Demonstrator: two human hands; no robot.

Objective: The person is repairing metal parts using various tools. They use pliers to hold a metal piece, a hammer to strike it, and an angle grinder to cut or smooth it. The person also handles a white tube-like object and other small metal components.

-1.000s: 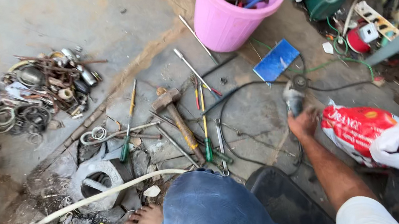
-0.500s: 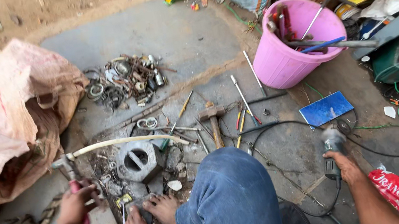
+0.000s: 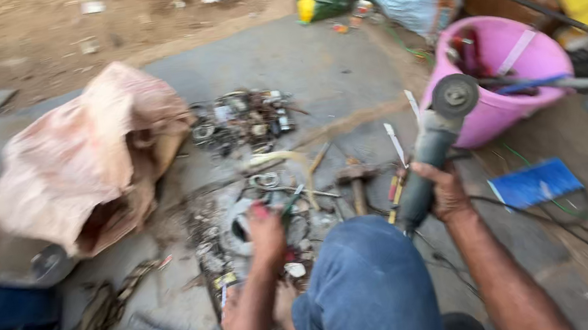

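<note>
Grey concrete floor (image 3: 341,66), littered with scrap, lies under the crouching person. Right hand (image 3: 445,190) is wrapped tight around the body of an angle grinder (image 3: 434,139), its disc (image 3: 455,95) raised toward one o'clock, close to the pink bucket (image 3: 519,72). Left hand (image 3: 267,231) closes on a small part, too blurred to name, over a round metal piece (image 3: 238,230). A hammer (image 3: 355,179) lies between them. Good practice: brace the piece firmly, keep fingers and knee (image 3: 372,284) clear of the disc.
</note>
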